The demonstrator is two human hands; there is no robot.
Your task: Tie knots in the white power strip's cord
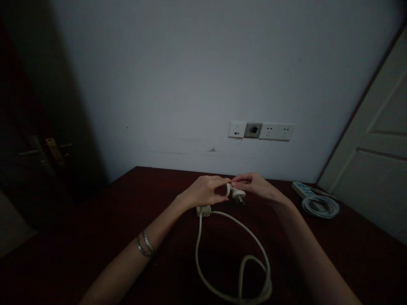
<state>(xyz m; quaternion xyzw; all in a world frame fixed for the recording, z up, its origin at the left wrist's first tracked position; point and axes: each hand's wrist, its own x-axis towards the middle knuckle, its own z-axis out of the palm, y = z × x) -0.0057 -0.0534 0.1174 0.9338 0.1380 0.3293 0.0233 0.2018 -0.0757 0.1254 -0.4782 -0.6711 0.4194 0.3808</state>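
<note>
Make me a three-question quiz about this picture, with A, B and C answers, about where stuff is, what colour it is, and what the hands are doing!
1. Where is the white power strip with its coiled cord?
A. On the dark red wooden table, at the right
B. On the floor
C. Hanging on the wall

2. What colour is the long looped cable on the table?
A. Black
B. White
C. Blue

3. What are the left hand and right hand doing?
A. Resting flat and apart
B. Together pinching the white plug
C. Pressing the white wall sockets

Answers:
1 A, it lies by the table's right edge.
2 B, it looks pale cream-white against the dark wood.
3 B, both hands' fingertips meet at the plug above the table.
</note>
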